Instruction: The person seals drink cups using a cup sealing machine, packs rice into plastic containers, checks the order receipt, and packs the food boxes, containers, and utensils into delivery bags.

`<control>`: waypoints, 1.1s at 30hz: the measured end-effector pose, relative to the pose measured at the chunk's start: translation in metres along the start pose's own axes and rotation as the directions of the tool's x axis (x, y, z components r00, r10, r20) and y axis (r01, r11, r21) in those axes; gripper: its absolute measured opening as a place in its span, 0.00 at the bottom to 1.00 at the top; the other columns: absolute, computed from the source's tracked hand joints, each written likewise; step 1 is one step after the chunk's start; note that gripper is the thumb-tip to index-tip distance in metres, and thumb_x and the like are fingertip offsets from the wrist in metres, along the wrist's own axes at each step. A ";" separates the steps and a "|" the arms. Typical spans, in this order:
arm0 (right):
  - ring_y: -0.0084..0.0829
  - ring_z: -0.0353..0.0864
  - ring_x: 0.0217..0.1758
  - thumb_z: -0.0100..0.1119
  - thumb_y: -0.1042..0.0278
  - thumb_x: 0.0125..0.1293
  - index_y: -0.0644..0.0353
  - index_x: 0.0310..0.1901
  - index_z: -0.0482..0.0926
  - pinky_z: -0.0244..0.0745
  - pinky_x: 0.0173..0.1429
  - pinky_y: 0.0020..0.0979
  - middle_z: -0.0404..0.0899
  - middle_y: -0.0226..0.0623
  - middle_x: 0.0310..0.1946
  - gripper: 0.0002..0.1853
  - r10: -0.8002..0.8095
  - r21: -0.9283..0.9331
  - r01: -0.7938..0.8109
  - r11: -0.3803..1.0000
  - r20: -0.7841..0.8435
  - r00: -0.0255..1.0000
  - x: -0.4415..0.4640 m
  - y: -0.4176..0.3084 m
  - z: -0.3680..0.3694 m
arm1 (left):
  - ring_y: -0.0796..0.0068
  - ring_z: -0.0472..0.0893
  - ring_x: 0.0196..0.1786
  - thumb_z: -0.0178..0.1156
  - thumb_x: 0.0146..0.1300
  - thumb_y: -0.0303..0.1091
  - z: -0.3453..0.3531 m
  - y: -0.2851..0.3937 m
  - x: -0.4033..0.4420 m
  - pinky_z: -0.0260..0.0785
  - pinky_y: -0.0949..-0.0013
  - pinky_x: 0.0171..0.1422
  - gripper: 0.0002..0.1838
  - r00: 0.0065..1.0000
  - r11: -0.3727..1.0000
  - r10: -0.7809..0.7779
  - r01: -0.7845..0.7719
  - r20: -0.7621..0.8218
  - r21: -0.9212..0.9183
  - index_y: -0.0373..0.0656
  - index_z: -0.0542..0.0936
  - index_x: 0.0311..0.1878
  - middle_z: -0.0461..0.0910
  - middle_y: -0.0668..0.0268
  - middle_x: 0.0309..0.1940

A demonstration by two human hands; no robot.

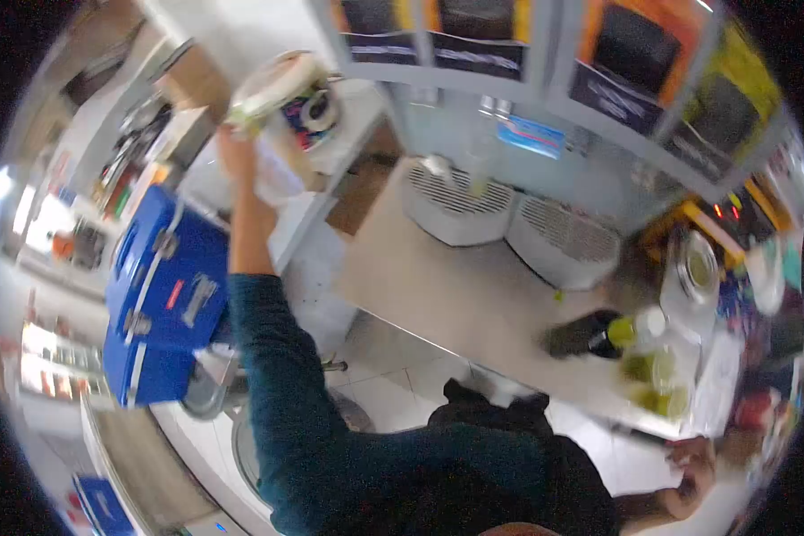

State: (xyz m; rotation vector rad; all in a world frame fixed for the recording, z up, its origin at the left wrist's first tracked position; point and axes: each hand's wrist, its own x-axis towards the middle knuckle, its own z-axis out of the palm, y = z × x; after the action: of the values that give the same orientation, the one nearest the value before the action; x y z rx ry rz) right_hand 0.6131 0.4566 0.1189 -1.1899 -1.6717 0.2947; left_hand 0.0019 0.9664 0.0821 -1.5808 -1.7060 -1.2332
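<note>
At the upper left, my left hand [238,154] is stretched out from a dark teal sleeve. Its fingers are closed at the near edge of a round, whitish container [281,85], which is blurred. Just behind it, on a white surface, is a roll of tape [319,112]. My right hand [688,478] is low at the right, beyond the counter's edge. Its fingers are smeared, and whether it holds anything is unclear. Nearest to it on the counter are green-filled clear cups [657,380] and a dark bottle with a green part [612,335].
A beige counter [447,295] crosses the middle, with two grey drip trays [460,205] below dispensers. A blue cooler [174,286] stands at the left. A metal-rimmed round container [695,265] sits at the right. White floor tiles [380,384] show below the counter.
</note>
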 end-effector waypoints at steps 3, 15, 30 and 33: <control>0.33 0.69 0.28 0.58 0.56 0.45 0.67 0.36 0.71 0.65 0.31 0.29 0.70 0.42 0.24 0.22 -0.460 0.413 0.323 0.851 0.292 0.838 0.025 -0.061 0.003 | 0.59 0.75 0.37 0.54 0.52 0.48 0.036 -0.049 0.009 0.68 0.60 0.38 0.22 0.936 0.954 -0.256 0.204 0.244 0.219 0.36 0.73 0.40 0.74 0.53 0.35; 0.27 0.71 0.24 0.44 0.68 0.54 0.63 0.29 0.71 0.66 0.26 0.25 0.71 0.34 0.22 0.08 -0.355 0.560 0.095 0.823 0.378 0.855 0.008 -0.193 -0.010 | 0.63 0.68 0.48 0.56 0.55 0.29 -0.106 0.320 -0.202 0.59 0.62 0.54 0.19 0.929 0.667 -0.108 -0.196 -0.354 -0.719 0.32 0.64 0.47 0.68 0.54 0.45; 0.32 0.73 0.38 0.62 0.77 0.42 0.63 0.36 0.75 0.67 0.40 0.28 0.74 0.37 0.36 0.15 0.064 -0.331 -0.051 0.942 0.027 0.998 0.036 0.140 -0.178 | 0.53 0.60 0.56 0.63 0.45 0.32 -0.110 0.606 -0.375 0.52 0.57 0.59 0.29 0.783 0.536 0.454 0.142 0.426 -0.832 0.45 0.65 0.52 0.63 0.55 0.53; 0.32 0.72 0.40 0.64 0.74 0.40 0.62 0.37 0.73 0.66 0.42 0.28 0.72 0.37 0.37 0.18 0.143 -0.256 -0.103 0.961 0.144 0.979 0.039 0.205 -0.174 | 0.55 0.60 0.56 0.63 0.43 0.32 -0.075 0.603 -0.370 0.51 0.58 0.61 0.25 0.688 0.493 0.567 0.158 0.454 -0.856 0.47 0.70 0.48 0.62 0.59 0.55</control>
State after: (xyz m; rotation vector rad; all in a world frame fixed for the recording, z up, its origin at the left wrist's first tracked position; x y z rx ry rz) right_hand 0.8726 0.5291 0.0822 -1.4939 -1.8173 0.2710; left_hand 0.6363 0.6644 -0.0285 -3.1417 -1.0867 -1.5528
